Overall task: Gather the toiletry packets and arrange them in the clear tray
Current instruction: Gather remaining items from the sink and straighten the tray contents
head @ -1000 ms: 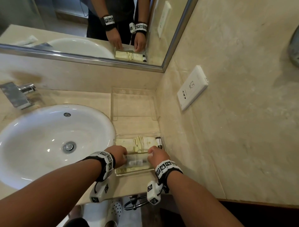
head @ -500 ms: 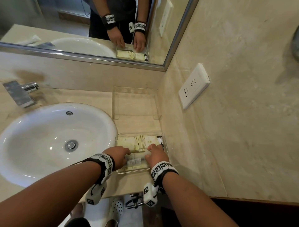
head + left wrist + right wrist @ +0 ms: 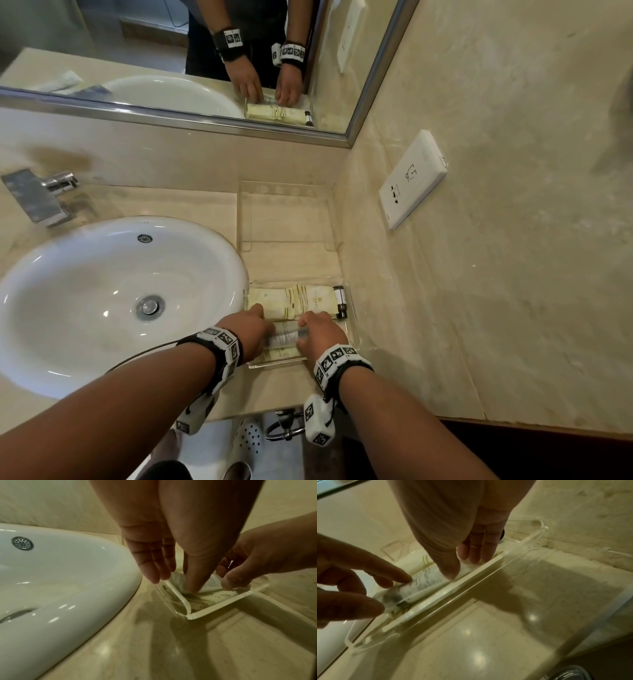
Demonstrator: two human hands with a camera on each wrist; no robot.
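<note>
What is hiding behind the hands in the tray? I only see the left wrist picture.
Observer: A small dark bottle lies at the clear tray's right end, beside cream packets.
Operator: Is there another tray?
Observer: Yes, a second clear tray sits farther back, toward the mirror.
Operator: Any writing on the white packet?
Observer: Yes, the white packet has lines of dark print, clear in the right wrist view.
</note>
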